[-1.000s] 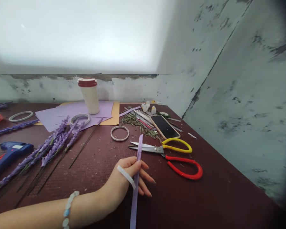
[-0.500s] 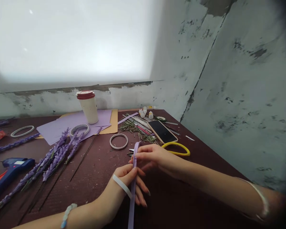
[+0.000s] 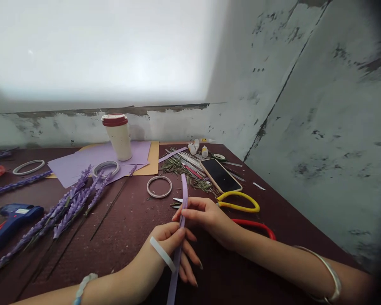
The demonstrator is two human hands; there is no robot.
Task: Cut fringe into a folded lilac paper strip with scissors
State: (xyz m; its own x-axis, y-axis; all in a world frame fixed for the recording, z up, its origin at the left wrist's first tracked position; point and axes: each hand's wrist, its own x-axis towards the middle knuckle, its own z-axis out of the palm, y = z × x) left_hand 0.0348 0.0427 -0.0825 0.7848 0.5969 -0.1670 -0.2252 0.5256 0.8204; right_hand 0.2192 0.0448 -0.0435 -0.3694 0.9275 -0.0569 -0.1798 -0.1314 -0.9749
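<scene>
A long, narrow purple paper strip [image 3: 184, 189] runs upright between my hands, its lower end leaving the bottom of the view. My left hand [image 3: 173, 245] pinches it between thumb and index finger, the other fingers spread behind it. A white band crosses this hand. Just above, my right hand [image 3: 201, 214] grips the same strip between thumb and fingers. Scissors with one yellow handle loop [image 3: 241, 202] and one red loop [image 3: 257, 224] lie partly under my right hand and forearm, blade tips showing to its left.
Purple flower stems [image 3: 73, 199] and a blue glue gun [image 3: 14, 220] lie left. Behind are purple sheets [image 3: 63, 165], a lidded cup [image 3: 119, 140] and tape rings [image 3: 159, 187]. A phone [image 3: 221, 176] rests beside cut green stems [image 3: 174, 163] and small bottles [image 3: 204, 151].
My right hand has moved slightly down the strip, closer to my left hand, and more of the strip's top shows. The red scissor loop is now visible. The view has shifted slightly.
</scene>
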